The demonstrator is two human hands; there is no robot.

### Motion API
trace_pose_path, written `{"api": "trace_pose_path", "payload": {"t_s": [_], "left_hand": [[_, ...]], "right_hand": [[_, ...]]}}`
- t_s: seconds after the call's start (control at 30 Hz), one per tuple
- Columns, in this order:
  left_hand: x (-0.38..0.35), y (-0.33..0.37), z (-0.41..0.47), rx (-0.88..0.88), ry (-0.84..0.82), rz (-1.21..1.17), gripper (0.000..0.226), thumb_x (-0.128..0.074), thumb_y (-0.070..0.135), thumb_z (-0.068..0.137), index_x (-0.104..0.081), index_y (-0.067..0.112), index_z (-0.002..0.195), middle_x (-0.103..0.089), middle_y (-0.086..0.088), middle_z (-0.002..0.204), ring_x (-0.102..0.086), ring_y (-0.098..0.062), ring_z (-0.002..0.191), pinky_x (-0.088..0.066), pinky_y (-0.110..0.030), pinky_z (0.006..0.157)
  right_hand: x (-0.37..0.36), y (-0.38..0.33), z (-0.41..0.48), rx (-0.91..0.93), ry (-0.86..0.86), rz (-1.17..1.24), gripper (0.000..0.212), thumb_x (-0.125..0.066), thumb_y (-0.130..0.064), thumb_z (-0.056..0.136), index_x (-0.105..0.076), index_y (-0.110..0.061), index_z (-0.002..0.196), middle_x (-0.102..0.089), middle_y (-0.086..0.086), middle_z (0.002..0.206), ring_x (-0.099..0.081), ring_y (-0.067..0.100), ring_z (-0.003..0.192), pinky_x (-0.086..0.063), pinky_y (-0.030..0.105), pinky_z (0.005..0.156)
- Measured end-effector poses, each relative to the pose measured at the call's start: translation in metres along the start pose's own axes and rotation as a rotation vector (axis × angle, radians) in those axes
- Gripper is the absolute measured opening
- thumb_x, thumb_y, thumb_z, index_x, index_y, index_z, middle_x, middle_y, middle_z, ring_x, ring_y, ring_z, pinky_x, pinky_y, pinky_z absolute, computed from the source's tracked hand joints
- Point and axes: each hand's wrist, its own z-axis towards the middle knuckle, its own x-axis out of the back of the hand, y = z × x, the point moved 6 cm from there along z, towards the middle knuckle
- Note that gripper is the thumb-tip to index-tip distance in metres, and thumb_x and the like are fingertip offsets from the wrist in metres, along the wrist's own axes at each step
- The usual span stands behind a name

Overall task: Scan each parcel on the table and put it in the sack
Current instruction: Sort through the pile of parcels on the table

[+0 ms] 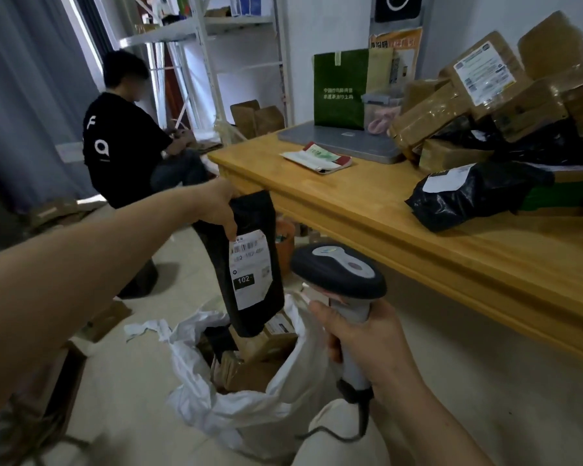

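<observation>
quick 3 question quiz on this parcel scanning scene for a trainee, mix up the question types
1. True or false: the left hand holds the black parcel above the open sack.
2. Which hand grips the scanner? A left, B right, C neither.
3. Fill in: the white-on-black number on the black parcel's label reads ___.

Key
1. True.
2. B, the right hand.
3. 102.
</observation>
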Motion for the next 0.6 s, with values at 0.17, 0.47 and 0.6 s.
{"api": "trace_pose_path", "payload": {"t_s": [0.17, 0.47, 0.6], "left_hand": [[-0.073, -0.094, 0.028, 0.232, -0.001, 0.014, 0.049, -0.080, 0.003, 0.069, -0.059, 0.005, 0.113, -0.060, -0.012, 0.104, -0.058, -0.027, 0.097, -0.052, -0.038, 0.082], [-0.165, -0.161, 0.073, 0.332, 0.011, -0.082, 0.023, -0.063, 0.009, 0.082, -0.060, 0.000, 0.103, -0.062, -0.018, 0.094, -0.062, -0.033, 0.090, -0.047, -0.032, 0.065], [-0.206, -0.128, 0.077, 0.302, -0.062, -0.219, 0.061, -0.072, 0.011, 0.082, -0.046, 0.001, 0.136, -0.054, -0.017, 0.132, -0.052, -0.031, 0.121, -0.042, -0.033, 0.093]], "right_hand": [[-0.004, 0.050, 0.016, -0.205, 0.001, -0.067, 0.024, -0.076, -0.022, 0.078, -0.059, -0.011, 0.066, -0.056, 0.001, 0.045, -0.050, 0.012, 0.039, -0.044, 0.028, 0.050], [-0.015, 0.092, 0.042, -0.456, 0.058, -0.085, 0.028, -0.077, -0.016, 0.076, -0.060, -0.004, 0.057, -0.052, 0.009, 0.046, -0.047, 0.019, 0.041, -0.043, 0.028, 0.047], [-0.008, 0.092, 0.048, -0.452, 0.112, -0.100, 0.031, -0.076, -0.018, 0.078, -0.059, -0.006, 0.055, -0.052, 0.005, 0.042, -0.048, 0.017, 0.039, -0.044, 0.028, 0.047]]}}
